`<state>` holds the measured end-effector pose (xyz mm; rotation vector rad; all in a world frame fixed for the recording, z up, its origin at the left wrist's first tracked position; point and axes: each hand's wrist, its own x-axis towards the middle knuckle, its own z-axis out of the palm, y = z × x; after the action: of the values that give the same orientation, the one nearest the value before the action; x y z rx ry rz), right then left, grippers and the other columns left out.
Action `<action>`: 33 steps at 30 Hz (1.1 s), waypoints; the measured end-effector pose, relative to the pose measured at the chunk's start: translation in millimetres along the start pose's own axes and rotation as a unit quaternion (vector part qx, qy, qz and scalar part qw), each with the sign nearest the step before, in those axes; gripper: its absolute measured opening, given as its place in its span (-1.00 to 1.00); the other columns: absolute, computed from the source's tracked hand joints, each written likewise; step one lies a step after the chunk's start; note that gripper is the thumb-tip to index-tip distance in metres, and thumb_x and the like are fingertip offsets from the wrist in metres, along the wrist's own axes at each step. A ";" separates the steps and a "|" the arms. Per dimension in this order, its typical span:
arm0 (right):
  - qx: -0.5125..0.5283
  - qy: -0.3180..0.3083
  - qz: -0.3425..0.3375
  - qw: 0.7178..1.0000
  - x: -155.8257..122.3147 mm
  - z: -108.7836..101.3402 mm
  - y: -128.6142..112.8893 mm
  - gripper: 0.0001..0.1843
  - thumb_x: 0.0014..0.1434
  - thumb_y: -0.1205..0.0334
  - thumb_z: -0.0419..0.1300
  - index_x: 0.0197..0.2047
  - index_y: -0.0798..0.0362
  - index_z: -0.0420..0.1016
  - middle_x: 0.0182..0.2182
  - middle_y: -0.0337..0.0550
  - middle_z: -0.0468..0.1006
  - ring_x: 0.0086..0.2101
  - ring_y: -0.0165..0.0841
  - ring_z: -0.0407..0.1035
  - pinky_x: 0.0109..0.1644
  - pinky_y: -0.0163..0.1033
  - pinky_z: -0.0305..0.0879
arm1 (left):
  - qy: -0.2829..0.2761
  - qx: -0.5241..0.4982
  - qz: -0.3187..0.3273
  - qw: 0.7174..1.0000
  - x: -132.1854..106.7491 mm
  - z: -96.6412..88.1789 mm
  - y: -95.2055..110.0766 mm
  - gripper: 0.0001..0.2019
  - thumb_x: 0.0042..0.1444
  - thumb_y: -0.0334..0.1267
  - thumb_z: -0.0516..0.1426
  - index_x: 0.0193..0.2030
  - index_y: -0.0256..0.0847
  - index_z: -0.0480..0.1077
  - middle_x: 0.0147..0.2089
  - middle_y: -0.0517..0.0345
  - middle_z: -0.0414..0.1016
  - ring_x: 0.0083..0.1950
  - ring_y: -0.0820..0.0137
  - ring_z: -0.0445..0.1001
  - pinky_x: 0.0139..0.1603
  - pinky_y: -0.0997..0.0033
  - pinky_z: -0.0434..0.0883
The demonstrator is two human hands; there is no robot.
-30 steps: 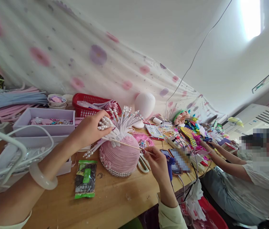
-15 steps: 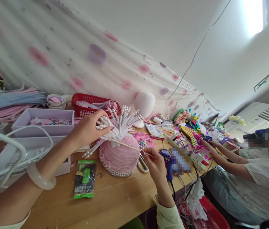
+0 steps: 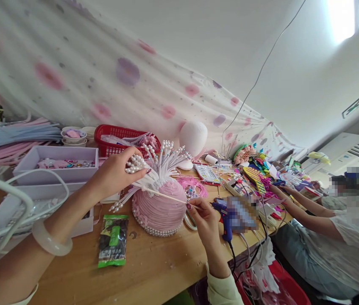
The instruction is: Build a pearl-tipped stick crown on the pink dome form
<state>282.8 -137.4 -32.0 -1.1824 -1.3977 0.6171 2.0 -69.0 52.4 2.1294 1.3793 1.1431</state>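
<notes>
A pink domed headpiece (image 3: 160,208) with a row of pearls round its rim sits on the table. White stems tipped with pearl beads (image 3: 166,149) fan out from its top. My left hand (image 3: 122,169) is closed round a bunch of pearl-tipped stems (image 3: 134,164) and bends it to the left. In my right hand (image 3: 205,216), thumb and fingers pinch a thin pale wooden stick (image 3: 173,198). The stick's far end reaches the base of the stems; whether it touches them I cannot tell.
A green and black packet (image 3: 113,240) lies in front. White boxes (image 3: 57,164) and a red basket (image 3: 103,142) stand to the left and behind. A blue glue gun (image 3: 226,220), a phone (image 3: 242,214) and cables lie right. Further right, a co-worker's arms (image 3: 306,207) reach over the table.
The view has shifted slightly. Both hands keep their holds on the stems and the stick, with barely any movement against the headpiece.
</notes>
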 end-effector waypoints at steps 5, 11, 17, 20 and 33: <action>-0.040 -0.001 -0.025 0.999 -7.3 -7.4 -4.0 -0.82 0.18 0.09 0.33 -0.31 0.02 0.54 -0.40 -0.19 0.56 -0.36 -0.36 0.45 -0.27 -0.29 0.36 | 0.021 -0.007 0.004 1.000 3.6 3.3 -4.7 -0.65 0.00 0.01 0.15 -0.15 -0.15 0.33 -0.36 0.19 0.49 -0.35 0.33 0.41 -0.28 0.35 0.28; -0.213 0.027 -0.172 0.961 -15.3 -11.9 -36.4 -0.91 0.25 0.35 0.25 -0.27 -0.04 0.54 -0.36 -0.25 0.54 -0.31 -0.41 0.44 -0.23 -0.33 0.33 | 0.029 -0.007 -0.001 1.000 5.4 4.9 -6.7 -0.61 -0.06 0.07 0.14 -0.17 -0.13 0.32 -0.38 0.19 0.47 -0.36 0.30 0.41 -0.31 0.35 0.28; -0.300 0.035 -0.246 0.921 -13.9 0.2 -58.8 -0.84 0.27 0.45 0.20 -0.24 -0.01 0.50 -0.38 -0.28 0.49 -0.35 -0.45 0.38 -0.28 -0.36 0.28 | 0.028 -0.008 0.007 1.000 5.4 5.2 -6.7 -0.62 -0.06 0.07 0.14 -0.18 -0.12 0.32 -0.34 0.18 0.49 -0.34 0.29 0.42 -0.28 0.34 0.29; -0.320 0.027 -0.232 0.918 -13.4 5.6 -61.7 -0.90 0.25 0.40 0.24 -0.24 0.00 0.51 -0.39 -0.29 0.46 -0.42 -0.47 0.32 -0.35 -0.35 0.24 | 0.028 -0.005 0.012 1.000 5.2 5.0 -6.4 -0.63 -0.04 0.07 0.13 -0.17 -0.12 0.31 -0.33 0.19 0.49 -0.33 0.29 0.43 -0.27 0.34 0.29; -0.359 0.079 -0.267 0.891 -1.5 11.4 -66.2 -0.89 0.26 0.41 0.24 -0.29 0.02 0.48 -0.39 -0.26 0.44 -0.45 -0.44 0.29 -0.39 -0.34 0.22 | 0.019 -0.013 0.011 1.000 4.9 4.5 -7.5 -0.62 -0.04 0.06 0.14 -0.15 -0.12 0.32 -0.37 0.21 0.46 -0.34 0.30 0.42 -0.29 0.35 0.27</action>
<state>252.0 -159.3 23.5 -1.2762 -1.7714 -0.4231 2.0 -60.7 46.8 2.1187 1.3538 1.2104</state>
